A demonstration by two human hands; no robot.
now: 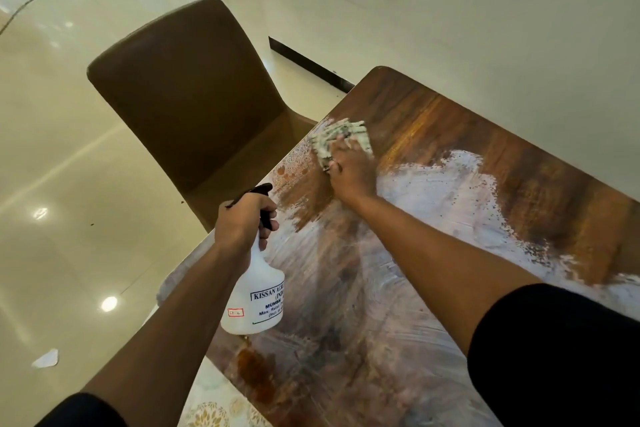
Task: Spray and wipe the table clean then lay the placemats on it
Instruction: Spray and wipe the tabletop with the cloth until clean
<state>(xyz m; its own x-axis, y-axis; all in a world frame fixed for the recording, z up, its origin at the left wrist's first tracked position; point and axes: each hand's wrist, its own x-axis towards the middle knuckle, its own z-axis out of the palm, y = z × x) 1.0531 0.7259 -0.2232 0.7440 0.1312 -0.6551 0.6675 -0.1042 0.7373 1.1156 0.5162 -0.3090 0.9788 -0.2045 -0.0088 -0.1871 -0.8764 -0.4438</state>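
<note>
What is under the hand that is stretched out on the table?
A crumpled cloth lies under the right hand, pressed onto the wet wooden table. The hand covers the cloth's near part, and the tabletop beneath the cloth cannot be seen.

The surface (502, 163) looks like brown wood-grain, smooth with a slight sheen where it is bare at the far right; across its middle and near part lies a whitish, streaky wet film with speckled, foamy edges. At the far left part of it sits a cloth (341, 140), pale with dark flecks, soft and crumpled. The spray bottle (256, 295) is white, translucent plastic, smooth, with a printed label and a glossy black plastic trigger head. The chair (194, 94) to the left has a brown, smooth, matt covering like leather. The floor (62, 184) is cream tile, highly glossy, mirroring ceiling lights. The wall (450, 10) looks matt and pale.
</note>
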